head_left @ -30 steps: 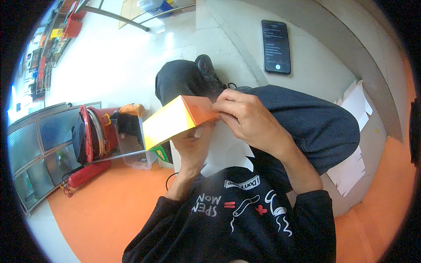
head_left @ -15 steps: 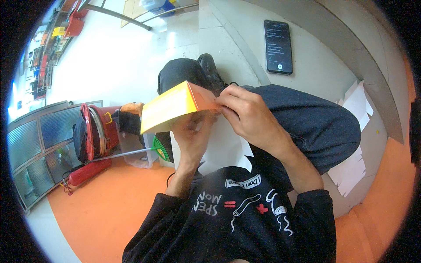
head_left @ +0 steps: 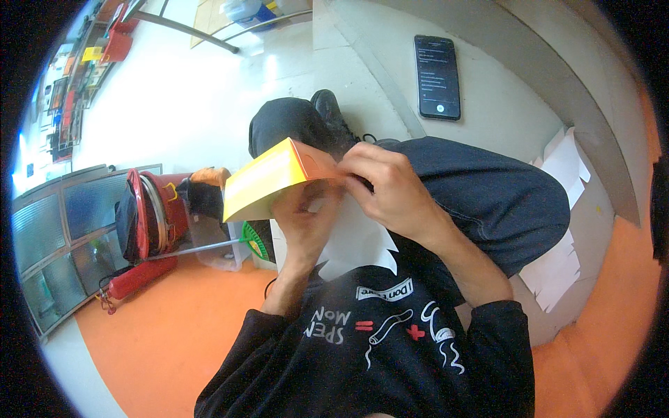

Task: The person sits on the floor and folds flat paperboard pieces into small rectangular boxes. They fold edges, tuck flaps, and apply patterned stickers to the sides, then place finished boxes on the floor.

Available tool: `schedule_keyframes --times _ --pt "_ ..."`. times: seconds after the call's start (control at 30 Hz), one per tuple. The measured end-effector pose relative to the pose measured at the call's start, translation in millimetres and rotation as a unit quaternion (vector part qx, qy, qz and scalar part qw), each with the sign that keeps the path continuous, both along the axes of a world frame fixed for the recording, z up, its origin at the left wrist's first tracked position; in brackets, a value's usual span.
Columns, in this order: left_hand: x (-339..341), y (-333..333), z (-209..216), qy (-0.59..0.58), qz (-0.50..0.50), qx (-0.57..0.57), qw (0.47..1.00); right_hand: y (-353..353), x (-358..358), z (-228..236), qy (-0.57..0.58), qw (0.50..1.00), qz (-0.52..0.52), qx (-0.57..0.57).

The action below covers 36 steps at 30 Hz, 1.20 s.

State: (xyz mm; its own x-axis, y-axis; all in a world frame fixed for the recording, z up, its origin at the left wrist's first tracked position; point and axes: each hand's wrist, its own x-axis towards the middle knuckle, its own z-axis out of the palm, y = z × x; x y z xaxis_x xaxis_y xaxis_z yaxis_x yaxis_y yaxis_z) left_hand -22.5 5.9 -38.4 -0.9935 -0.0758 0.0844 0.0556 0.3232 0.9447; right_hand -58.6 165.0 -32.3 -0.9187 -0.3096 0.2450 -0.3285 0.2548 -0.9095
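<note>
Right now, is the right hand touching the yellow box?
Touching. In the head view, the right hand pinches the edge of the orange end of the yellow box with its fingers, no gap showing.

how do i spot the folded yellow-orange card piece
Start from the black printed T-shirt, bottom centre. Above it, the bare left hand and right hand hold the folded yellow-orange card piece. Its bright colours distinguish it from the white jagged-edged paper below.
</note>
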Motion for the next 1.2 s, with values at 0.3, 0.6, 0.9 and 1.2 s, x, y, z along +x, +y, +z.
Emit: schedule_keyframes --times 0.3,0.6,0.9,1.2 --pt "2.7 -0.2 -2.9 0.009 0.024 0.018 1.0 3.1 -1.8 5.7 -0.033 0.999 0.005 -0.025" --pt "1.1 -4.4 -1.3 -0.028 -0.043 0.066 0.997 6.7 -6.6 0.5 -0.076 0.996 0.002 -0.049" --pt "-2.3 -17.8 8.1 -0.034 -0.097 0.055 0.993 5.1 -5.7 1.4 -0.192 0.976 0.037 -0.093" --pt "3.5 -15.7 0.2 -0.032 -0.045 0.036 0.998 4.1 -3.8 4.4 -0.169 0.981 0.035 -0.093"
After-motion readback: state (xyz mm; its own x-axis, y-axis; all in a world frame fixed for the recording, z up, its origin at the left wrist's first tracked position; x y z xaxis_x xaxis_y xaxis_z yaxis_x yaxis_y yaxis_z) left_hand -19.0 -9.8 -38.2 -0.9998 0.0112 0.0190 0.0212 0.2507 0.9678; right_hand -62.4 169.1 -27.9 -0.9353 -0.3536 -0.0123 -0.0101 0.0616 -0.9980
